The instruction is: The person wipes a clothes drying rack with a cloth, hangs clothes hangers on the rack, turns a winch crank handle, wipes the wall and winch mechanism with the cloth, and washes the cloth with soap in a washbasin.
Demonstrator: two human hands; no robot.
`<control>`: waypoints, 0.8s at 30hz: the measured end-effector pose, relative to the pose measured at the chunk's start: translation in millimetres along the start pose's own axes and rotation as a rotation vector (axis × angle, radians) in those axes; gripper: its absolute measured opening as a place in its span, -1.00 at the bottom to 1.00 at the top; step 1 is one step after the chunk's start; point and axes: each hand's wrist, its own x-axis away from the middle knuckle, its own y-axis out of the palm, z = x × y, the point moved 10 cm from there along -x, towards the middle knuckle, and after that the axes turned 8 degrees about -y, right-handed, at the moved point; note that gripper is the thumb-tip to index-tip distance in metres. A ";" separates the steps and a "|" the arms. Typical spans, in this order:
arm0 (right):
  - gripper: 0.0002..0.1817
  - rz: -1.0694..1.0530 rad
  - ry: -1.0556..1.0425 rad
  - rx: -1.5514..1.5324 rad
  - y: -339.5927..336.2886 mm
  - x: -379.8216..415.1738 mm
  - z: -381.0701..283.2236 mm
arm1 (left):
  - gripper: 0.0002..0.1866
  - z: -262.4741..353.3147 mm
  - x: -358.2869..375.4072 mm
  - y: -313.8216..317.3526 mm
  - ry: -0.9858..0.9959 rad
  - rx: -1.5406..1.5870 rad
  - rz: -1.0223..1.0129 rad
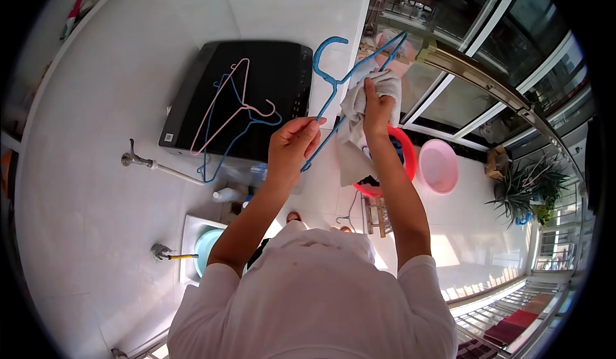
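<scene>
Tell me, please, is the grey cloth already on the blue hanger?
Partly: the grey cloth drapes over one arm of the blue hanger, bunched under the right hand.

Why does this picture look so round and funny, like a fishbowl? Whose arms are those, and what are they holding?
The picture comes from a small camera worn on a person's head, so you look down over their white shirt at their own two arms. The lens is very wide, and that bends everything into a circle. There is no robot here, only a person's bare hands. The left hand holds a blue hanger by its lower end. The right hand grips a pale cloth against that hanger. Behind the hands is a dark washing machine with two more hangers lying on its lid, one pink and one blue. Farther down are a red basin with laundry in it and a pink basin beside it.
</scene>
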 end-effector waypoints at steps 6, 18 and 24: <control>-0.74 0.155 -0.084 -0.052 -53.6 -21.4 -52.4 | -0.74 -2.8 -0.3 -8.4 0.025 0.113 0.031; -0.55 -0.319 0.109 -0.393 71.6 62.9 -72.3 | -0.79 -36.4 -20.4 14.6 0.120 -0.017 0.033; -0.54 -0.384 -0.211 -0.057 69.3 85.9 -93.5 | -0.88 -36.8 -16.3 1.0 0.202 -0.086 0.122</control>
